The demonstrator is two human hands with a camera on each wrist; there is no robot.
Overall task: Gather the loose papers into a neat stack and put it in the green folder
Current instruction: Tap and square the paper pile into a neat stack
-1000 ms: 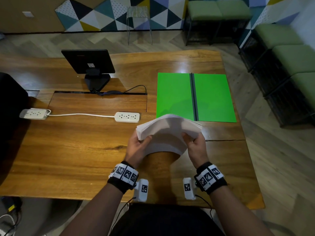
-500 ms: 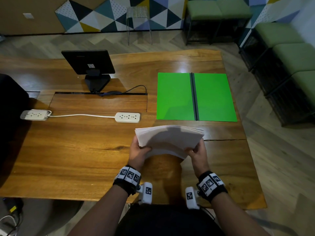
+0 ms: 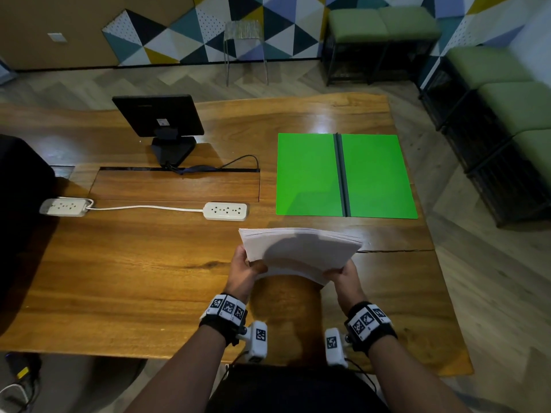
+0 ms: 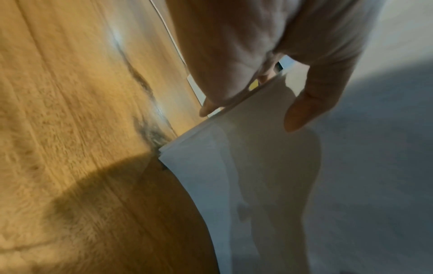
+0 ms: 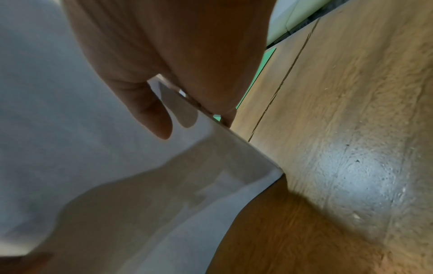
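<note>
Above the near half of the wooden table (image 3: 125,281), as the head view has it, a stack of white papers (image 3: 301,248) is held clear of the surface, bowed so that its middle arches up and its far edge fans slightly. The left hand (image 3: 243,271) clasps the stack's left near corner with the thumb lying on top, and the right hand (image 3: 343,277) clasps the right near corner in like manner; both wrists wear black bands with printed markers. Beyond the papers, toward the table's far right corner, the green folder (image 3: 307,174) lies open and flat, a dark spine running down its middle, its near edge a little way past the stack and not touching it. Left of the folder a white power strip (image 3: 225,211) rests on the wood, joined by a cord to a second strip (image 3: 64,206) near the left edge, and a small black monitor (image 3: 158,116) stands behind them at the far side. From the left wrist, the thumb (image 4: 311,103) presses on the top sheet while the fingers (image 4: 218,92) curl under the stack's edge, so the hand pinches the papers (image 4: 281,194); the picture is somewhat blurred. From the right wrist, the thumb (image 5: 150,113) lies on the top sheet and the fingers (image 5: 218,92) wrap beneath the edge, gripping the papers (image 5: 70,129), with a sliver of green folder (image 5: 267,57) showing past them on the wood.
</note>
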